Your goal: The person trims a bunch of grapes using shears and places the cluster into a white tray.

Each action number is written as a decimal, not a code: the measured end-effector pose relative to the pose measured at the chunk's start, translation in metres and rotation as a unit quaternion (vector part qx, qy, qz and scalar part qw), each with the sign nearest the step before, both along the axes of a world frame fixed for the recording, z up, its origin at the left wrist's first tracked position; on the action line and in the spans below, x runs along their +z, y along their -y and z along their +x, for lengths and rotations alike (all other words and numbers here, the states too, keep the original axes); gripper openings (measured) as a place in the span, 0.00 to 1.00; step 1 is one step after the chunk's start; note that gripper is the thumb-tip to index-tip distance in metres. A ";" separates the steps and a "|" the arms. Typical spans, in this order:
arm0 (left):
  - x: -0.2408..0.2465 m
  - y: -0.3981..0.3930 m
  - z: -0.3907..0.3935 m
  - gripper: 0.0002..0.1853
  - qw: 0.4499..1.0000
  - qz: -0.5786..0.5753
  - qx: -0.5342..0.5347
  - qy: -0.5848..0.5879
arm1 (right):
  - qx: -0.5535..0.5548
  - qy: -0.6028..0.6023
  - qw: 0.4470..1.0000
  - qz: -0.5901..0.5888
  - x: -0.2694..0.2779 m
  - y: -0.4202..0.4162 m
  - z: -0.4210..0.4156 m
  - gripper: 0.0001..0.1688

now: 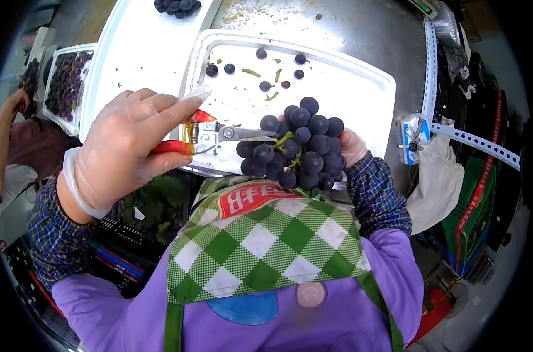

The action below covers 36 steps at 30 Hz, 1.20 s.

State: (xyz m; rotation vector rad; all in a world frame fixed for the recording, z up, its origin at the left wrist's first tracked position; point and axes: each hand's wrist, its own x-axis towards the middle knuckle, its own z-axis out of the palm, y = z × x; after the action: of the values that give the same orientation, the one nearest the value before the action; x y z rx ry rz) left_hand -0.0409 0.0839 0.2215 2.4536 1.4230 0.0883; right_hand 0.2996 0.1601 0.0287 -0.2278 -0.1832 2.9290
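My left hand (125, 138), in a thin clear glove, grips red-handled pruning snips (205, 134). The blades reach in at the green stems of a bunch of dark grapes (312, 145); whether they touch a stem I cannot tell. My right hand (354, 147), also gloved, holds that bunch from its right side, its fingers mostly hidden behind the grapes. Under and beyond the bunch is a white plastic tray (350, 61) with several loose grapes and cut green stem pieces in it.
Another white tray (130, 66) stands to the left, with a dark grape bunch (177, 6) at its far end. Farther left, a co-worker's hand (18, 101) is by a tray of grapes (68, 83). A perforated metal bar (473, 141) and a green crate (473, 211) are at right.
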 end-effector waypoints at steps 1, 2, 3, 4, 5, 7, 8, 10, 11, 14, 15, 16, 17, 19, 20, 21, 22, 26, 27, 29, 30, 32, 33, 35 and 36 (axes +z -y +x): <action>0.001 -0.001 0.003 0.37 1.000 -0.009 -0.010 -0.005 | 0.004 -0.009 1.000 0.001 0.003 0.000 -0.002 0.55; 0.001 -0.001 0.005 0.37 0.999 0.001 -0.027 -0.016 | 0.009 -0.018 1.000 0.001 0.005 0.001 -0.004 0.54; 0.002 -0.002 0.007 0.37 0.999 -0.009 -0.031 -0.018 | 0.015 -0.030 0.999 -0.004 0.008 0.001 -0.007 0.54; 0.003 -0.002 0.009 0.37 0.999 -0.019 -0.035 -0.020 | 0.021 -0.043 0.999 -0.008 0.010 0.002 -0.009 0.53; 0.005 -0.002 0.011 0.37 0.999 -0.029 -0.039 -0.022 | 0.015 -0.038 0.999 -0.005 0.011 0.002 -0.009 0.52; 0.009 -0.005 0.014 0.36 0.998 -0.054 -0.039 -0.023 | 0.003 -0.028 1.000 0.000 0.012 0.005 -0.008 0.51; 0.012 -0.008 0.015 0.36 0.997 -0.062 -0.041 -0.027 | 0.003 -0.030 1.000 -0.001 0.014 0.005 -0.009 0.50; 0.013 -0.010 0.017 0.36 0.996 -0.068 -0.042 -0.032 | 0.002 -0.034 0.999 -0.005 0.016 0.006 -0.011 0.48; 0.013 -0.010 0.017 0.36 0.996 -0.066 -0.042 -0.032 | 0.005 -0.032 0.999 -0.007 0.014 0.006 -0.011 0.49; 0.013 -0.013 0.018 0.36 0.996 -0.048 -0.066 -0.040 | 0.004 -0.024 1.000 -0.001 0.009 0.006 -0.008 0.50; 0.014 -0.015 0.019 0.36 0.995 -0.042 -0.076 -0.046 | 0.000 -0.020 1.000 0.005 0.010 0.008 -0.008 0.50; 0.014 -0.017 0.019 0.36 0.995 -0.051 -0.079 -0.042 | -0.003 -0.017 1.000 0.011 0.009 0.009 -0.008 0.51; 0.014 -0.020 0.020 0.36 0.994 -0.061 -0.083 -0.037 | 0.004 -0.019 1.000 0.016 0.008 0.008 -0.009 0.52; 0.012 -0.024 0.021 0.37 0.992 -0.077 -0.090 -0.038 | 0.018 -0.020 0.999 0.024 0.004 0.005 -0.007 0.54; 0.012 -0.024 0.021 0.37 0.991 -0.083 -0.094 -0.046 | 0.025 -0.022 0.999 0.029 0.000 0.005 -0.008 0.55; 0.011 -0.027 0.022 0.37 0.990 -0.088 -0.100 -0.053 | 0.030 -0.022 0.999 0.035 -0.003 0.004 -0.009 0.55; 0.009 -0.029 0.021 0.37 0.989 -0.087 -0.110 -0.054 | 0.035 -0.023 0.998 0.040 -0.005 0.004 -0.010 0.56; 0.004 -0.033 0.017 0.38 0.987 -0.076 -0.132 -0.054 | 0.035 -0.022 0.999 0.035 -0.002 0.004 -0.010 0.57; 0.002 -0.033 0.015 0.39 0.987 -0.072 -0.134 -0.054 | 0.037 -0.026 0.999 0.024 0.001 0.005 -0.010 0.57; -0.001 -0.034 0.013 0.38 0.987 -0.063 -0.140 -0.048 | 0.033 -0.030 0.999 0.018 0.000 0.005 -0.011 0.56; -0.002 -0.035 0.013 0.38 0.987 -0.059 -0.142 -0.044 | 0.026 -0.028 0.999 0.022 -0.004 0.005 -0.010 0.56; -0.003 -0.036 0.012 0.37 0.989 -0.064 -0.130 -0.040 | 0.012 -0.019 0.999 0.026 -0.006 0.004 -0.008 0.56; -0.004 -0.038 0.011 0.37 0.989 -0.066 -0.128 -0.037 | -0.001 -0.009 1.000 0.025 -0.004 0.005 -0.006 0.56; -0.009 -0.039 0.009 0.36 0.990 -0.050 -0.132 -0.018 | -0.015 0.004 1.000 0.020 -0.003 0.006 -0.002 0.56; -0.011 -0.040 0.009 0.35 0.990 -0.043 -0.133 -0.011 | -0.018 0.005 1.000 0.015 -0.004 0.006 0.001 0.56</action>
State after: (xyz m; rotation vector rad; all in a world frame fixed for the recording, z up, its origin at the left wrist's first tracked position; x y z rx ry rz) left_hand -0.0322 0.1238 0.2108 2.5531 1.0698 -0.0585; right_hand 0.3003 0.1544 0.0249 -0.2376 -0.2211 2.8888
